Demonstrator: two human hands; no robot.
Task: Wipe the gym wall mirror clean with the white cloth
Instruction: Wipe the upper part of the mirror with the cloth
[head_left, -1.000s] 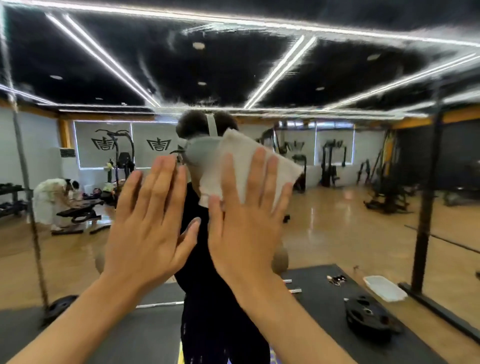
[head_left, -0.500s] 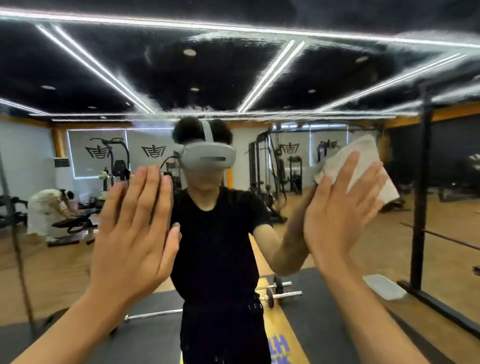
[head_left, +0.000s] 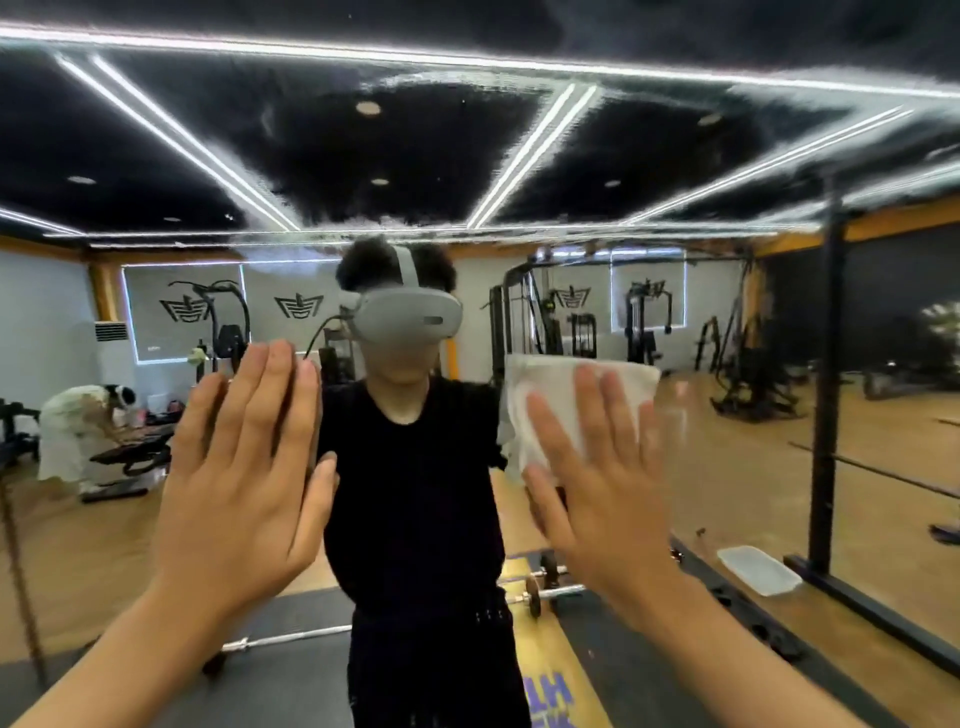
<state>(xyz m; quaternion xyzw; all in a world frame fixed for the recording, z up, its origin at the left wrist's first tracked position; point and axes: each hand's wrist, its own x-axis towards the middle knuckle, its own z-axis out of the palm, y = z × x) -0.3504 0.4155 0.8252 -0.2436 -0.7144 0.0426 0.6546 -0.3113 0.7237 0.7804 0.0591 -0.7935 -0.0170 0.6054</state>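
White cloth (head_left: 566, 395) lies flat on the mirror (head_left: 753, 493) in the head view, just right of the reflected person (head_left: 415, 467). The step in hand seems to be the wiping stroke itself. The next move asks, I think, for even pressure while the cloth slides to another part of the glass, so it does not slip from under the palm. The right hand (head_left: 597, 488) presses the cloth with straight, slightly spread fingers and pinches nothing. The left hand (head_left: 244, 478) is raised flat, fingers together, thumb out (whether it touches the glass I cannot tell).
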